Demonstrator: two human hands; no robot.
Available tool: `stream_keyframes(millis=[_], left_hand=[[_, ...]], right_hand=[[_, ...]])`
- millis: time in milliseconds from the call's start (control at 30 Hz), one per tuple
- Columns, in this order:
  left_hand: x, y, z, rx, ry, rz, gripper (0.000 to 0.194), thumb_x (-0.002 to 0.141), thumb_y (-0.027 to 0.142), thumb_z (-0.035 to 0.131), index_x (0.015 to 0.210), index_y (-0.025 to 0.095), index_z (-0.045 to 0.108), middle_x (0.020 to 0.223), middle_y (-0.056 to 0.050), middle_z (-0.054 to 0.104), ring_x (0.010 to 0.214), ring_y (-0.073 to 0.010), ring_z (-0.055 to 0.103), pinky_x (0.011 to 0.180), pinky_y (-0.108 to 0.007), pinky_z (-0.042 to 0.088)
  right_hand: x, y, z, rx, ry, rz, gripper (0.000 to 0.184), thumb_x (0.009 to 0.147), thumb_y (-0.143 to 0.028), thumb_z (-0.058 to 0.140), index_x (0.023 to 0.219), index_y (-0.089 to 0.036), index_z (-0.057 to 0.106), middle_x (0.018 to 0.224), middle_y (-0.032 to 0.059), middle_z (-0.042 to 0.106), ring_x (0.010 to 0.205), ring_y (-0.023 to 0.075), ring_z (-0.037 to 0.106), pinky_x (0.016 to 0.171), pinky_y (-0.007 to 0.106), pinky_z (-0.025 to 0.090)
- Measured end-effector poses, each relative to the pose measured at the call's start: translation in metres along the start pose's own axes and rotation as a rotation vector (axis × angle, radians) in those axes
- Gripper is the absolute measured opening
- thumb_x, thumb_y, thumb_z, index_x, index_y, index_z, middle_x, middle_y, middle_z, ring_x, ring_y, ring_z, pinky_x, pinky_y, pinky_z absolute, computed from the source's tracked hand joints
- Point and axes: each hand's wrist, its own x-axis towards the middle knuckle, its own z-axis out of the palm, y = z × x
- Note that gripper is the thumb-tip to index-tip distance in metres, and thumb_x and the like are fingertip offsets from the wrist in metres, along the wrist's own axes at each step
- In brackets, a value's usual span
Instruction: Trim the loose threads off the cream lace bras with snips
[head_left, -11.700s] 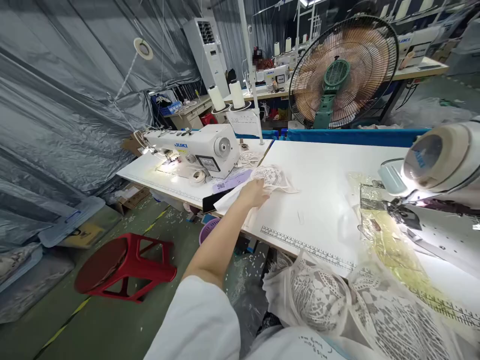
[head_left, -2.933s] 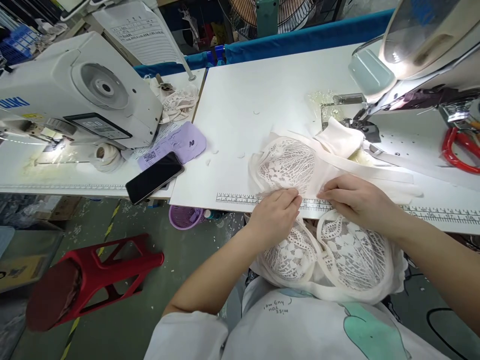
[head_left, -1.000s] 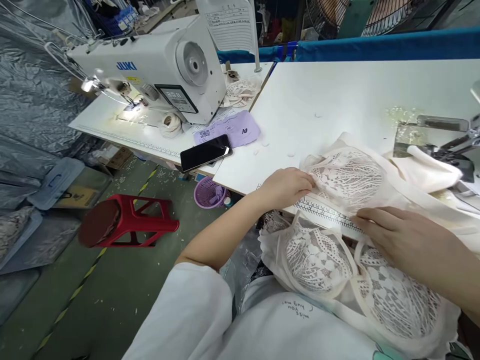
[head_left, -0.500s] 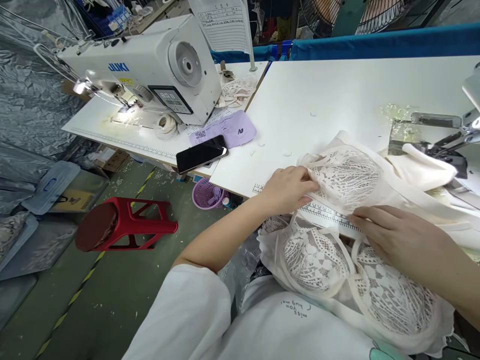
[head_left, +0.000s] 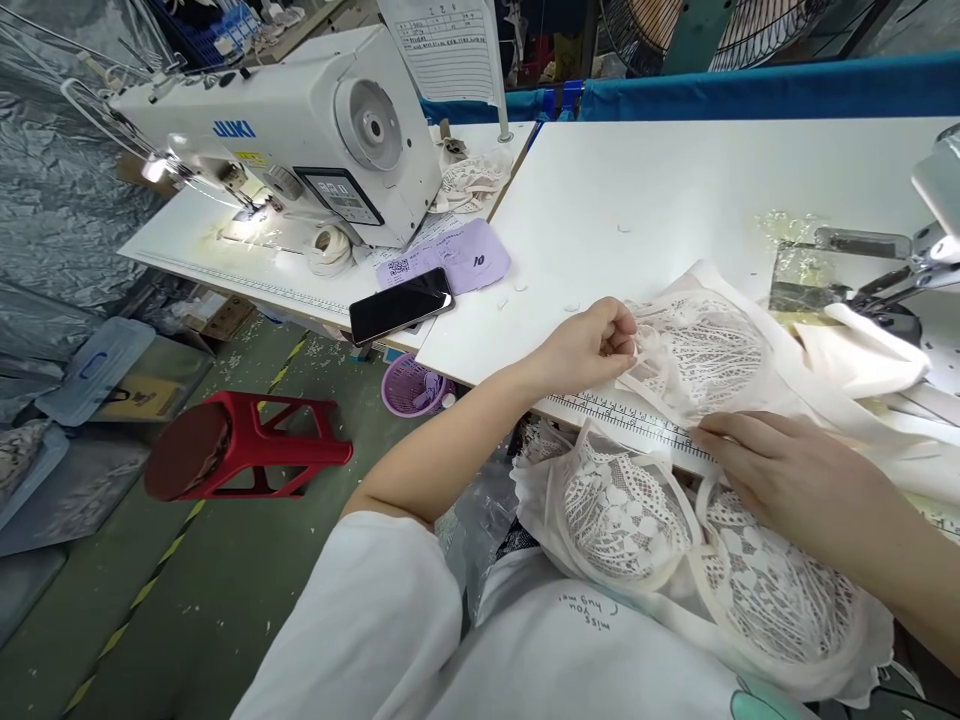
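Note:
A cream lace bra (head_left: 712, 350) lies on the white table, its lace cup facing up. At its left end my left hand (head_left: 589, 348) is closed, with curled fingertips pinching the thin edge. My right hand (head_left: 780, 475) presses its fingers together on the near edge of the same bra, thumb hidden underneath. Between the hands, a printed ruler strip (head_left: 637, 418) runs along the table's front edge. More cream lace cups (head_left: 622, 510) hang over my lap below that edge.
A white sewing machine (head_left: 285, 140) stands at the left, with a black phone (head_left: 401, 305) and purple card (head_left: 465, 255) near it. Metal machine parts (head_left: 900, 265) jut in at right. A red stool (head_left: 255, 445) and purple basket (head_left: 411, 385) are on the floor.
My left hand has turned and its fingers have curled in, lifting slightly at the bra's left edge. More of the ruler shows. My right hand stays nearly in place.

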Motion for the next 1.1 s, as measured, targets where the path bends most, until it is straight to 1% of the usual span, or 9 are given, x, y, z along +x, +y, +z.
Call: stream_keyframes(millis=[133, 233, 300, 467, 633, 833, 933, 1000, 1100], left_hand=[[-0.006, 0.013, 0.001, -0.168, -0.084, -0.126, 0.022, 0.078, 0.012, 0.051, 0.095, 0.019, 0.041, 0.08, 0.001, 0.051, 0.065, -0.0076, 0.049, 0.063, -0.026, 0.046], [-0.004, 0.012, 0.004, -0.282, -0.024, -0.259, 0.009, 0.086, 0.013, 0.041, 0.092, 0.019, 0.043, 0.086, -0.001, 0.055, 0.06, -0.0051, 0.047, 0.059, -0.024, 0.044], [-0.001, 0.007, 0.006, -0.351, 0.032, -0.319, 0.011, 0.086, 0.008, 0.037, 0.085, 0.019, 0.04, 0.088, -0.002, 0.058, 0.058, -0.0036, 0.046, 0.059, -0.023, 0.045], [0.006, -0.001, 0.011, -0.372, 0.033, -0.327, 0.014, 0.08, 0.002, 0.048, 0.083, 0.016, 0.044, 0.092, -0.004, 0.057, 0.061, -0.0025, 0.045, 0.062, -0.021, 0.045], [0.006, -0.003, 0.009, -0.169, -0.05, -0.194, 0.022, 0.075, 0.002, 0.054, 0.091, 0.015, 0.048, 0.1, -0.007, 0.058, 0.079, -0.0081, 0.055, 0.074, -0.026, 0.05], [0.005, -0.011, -0.002, 0.534, -0.035, 0.062, 0.016, 0.077, 0.003, 0.042, 0.077, 0.017, 0.05, 0.106, -0.009, 0.051, 0.089, -0.016, 0.053, 0.08, -0.033, 0.048], [0.004, -0.015, -0.007, 0.692, -0.062, 0.09, 0.014, 0.08, 0.01, 0.042, 0.076, 0.017, 0.053, 0.107, -0.011, 0.052, 0.094, -0.0192, 0.053, 0.082, -0.034, 0.047], [0.001, -0.014, -0.01, 0.751, 0.018, 0.091, 0.015, 0.082, 0.013, 0.041, 0.08, 0.017, 0.056, 0.105, -0.01, 0.055, 0.092, -0.0194, 0.053, 0.08, -0.034, 0.048], [-0.015, -0.008, -0.008, 0.846, 0.229, 0.136, 0.023, 0.084, 0.011, 0.037, 0.086, 0.017, 0.059, 0.099, -0.009, 0.057, 0.087, -0.0186, 0.055, 0.074, -0.033, 0.049]], right_hand=[[-0.003, -0.001, 0.003, 0.022, -0.021, 0.01, 0.04, 0.085, -0.002, 0.03, 0.1, 0.0, 0.067, 0.096, 0.02, 0.065, 0.089, 0.0341, 0.063, 0.067, 0.049, 0.055], [-0.005, -0.001, 0.005, 0.018, -0.021, 0.035, 0.041, 0.086, -0.002, 0.029, 0.1, -0.002, 0.068, 0.097, 0.0201, 0.065, 0.089, 0.033, 0.064, 0.066, 0.046, 0.055], [-0.006, -0.001, 0.005, 0.017, -0.023, 0.042, 0.042, 0.086, -0.002, 0.029, 0.101, -0.003, 0.068, 0.097, 0.0196, 0.065, 0.089, 0.0317, 0.064, 0.066, 0.044, 0.055], [-0.005, -0.002, 0.004, 0.022, -0.022, 0.054, 0.041, 0.085, -0.002, 0.03, 0.1, -0.005, 0.068, 0.098, 0.0186, 0.065, 0.087, 0.0307, 0.063, 0.065, 0.044, 0.055], [-0.003, -0.002, 0.002, 0.014, -0.014, 0.048, 0.039, 0.085, -0.002, 0.032, 0.1, -0.004, 0.068, 0.096, 0.0175, 0.065, 0.084, 0.0302, 0.064, 0.062, 0.044, 0.055], [-0.002, -0.001, 0.0, -0.01, 0.017, 0.032, 0.042, 0.085, -0.001, 0.03, 0.098, -0.004, 0.069, 0.095, 0.0179, 0.066, 0.082, 0.0294, 0.063, 0.06, 0.041, 0.054], [0.0, -0.001, -0.001, -0.018, 0.03, 0.023, 0.042, 0.085, -0.001, 0.03, 0.097, -0.003, 0.07, 0.093, 0.0174, 0.066, 0.079, 0.0283, 0.063, 0.059, 0.039, 0.053], [-0.001, -0.001, 0.0, -0.028, 0.036, 0.023, 0.044, 0.086, -0.002, 0.028, 0.097, -0.003, 0.07, 0.093, 0.0176, 0.066, 0.079, 0.0283, 0.063, 0.059, 0.04, 0.053], [-0.002, -0.001, 0.003, -0.031, 0.051, 0.028, 0.047, 0.086, -0.002, 0.025, 0.097, -0.003, 0.071, 0.093, 0.0173, 0.066, 0.08, 0.0281, 0.063, 0.06, 0.04, 0.053]])
